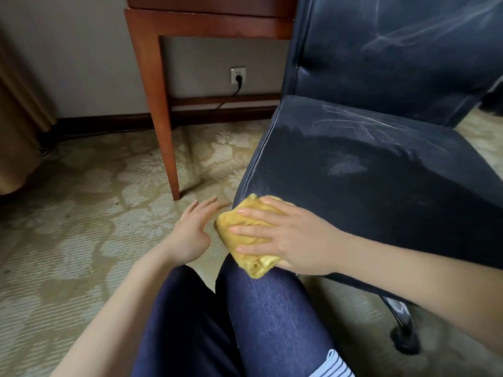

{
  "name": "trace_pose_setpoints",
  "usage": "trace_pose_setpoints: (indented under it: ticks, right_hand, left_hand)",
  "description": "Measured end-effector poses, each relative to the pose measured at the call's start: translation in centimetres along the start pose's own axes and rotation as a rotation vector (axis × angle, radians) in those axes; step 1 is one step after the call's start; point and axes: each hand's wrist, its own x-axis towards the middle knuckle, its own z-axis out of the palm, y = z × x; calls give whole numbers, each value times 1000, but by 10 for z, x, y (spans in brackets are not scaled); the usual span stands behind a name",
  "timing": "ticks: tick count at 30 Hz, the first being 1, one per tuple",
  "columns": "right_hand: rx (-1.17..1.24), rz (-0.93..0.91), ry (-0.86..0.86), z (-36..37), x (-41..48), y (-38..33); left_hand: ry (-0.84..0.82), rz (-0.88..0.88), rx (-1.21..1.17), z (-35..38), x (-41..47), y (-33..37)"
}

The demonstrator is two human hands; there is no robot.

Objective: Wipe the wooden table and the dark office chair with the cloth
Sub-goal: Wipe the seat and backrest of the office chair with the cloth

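From my remote seat, I saw the right hand [294, 238] lying flat on the folded yellow cloth [245, 235], its fingers straight and spread, pressing the cloth against the front left corner of the dark office chair [381, 172]. The thumb was hidden from me, so I could not tell whether it tucked under the fabric. The cloth bulged over the seat's edge, and its lower fold hung just above the person's knee [261, 295], which was clad in dark blue denim. The left hand [190, 235] hovered beside the cloth, apart from it, fingers loose and slightly parted, holding nothing. The chair's seat showed pale dusty smears and thin scratch-like lines toward the back, with a darker patch nearer the middle; the backrest [394, 44] carried faint whitish streaks too. Under the seat on the right, I made out a metal leg ending in a black caster [405, 344]. The wooden table [155, 104] stood behind and to the left of the chair, only its reddish leg, lower rail and frame in view. A wall socket [238, 75] with a black plug showed beneath it. A patterned beige carpet [81, 200] covered the floor.
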Motion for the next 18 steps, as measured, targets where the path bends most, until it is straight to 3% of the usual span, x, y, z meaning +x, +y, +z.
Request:
trace_pose_setpoints:
  ticks: [3, 6, 12, 18]
  right_hand:
    - [48, 99, 12, 4, -44, 0]
    - [11, 160, -22, 3, -84, 0]
    - [133, 267, -128, -8, -124, 28]
    - [617, 705, -139, 18, -90, 86]
  left_hand:
    - [190, -68, -205, 6, 0, 15]
    - [268, -76, -300, 16, 3, 30]
    - [146, -200, -313, 43, 12, 50]
    - [106, -246, -288, 48, 14, 41]
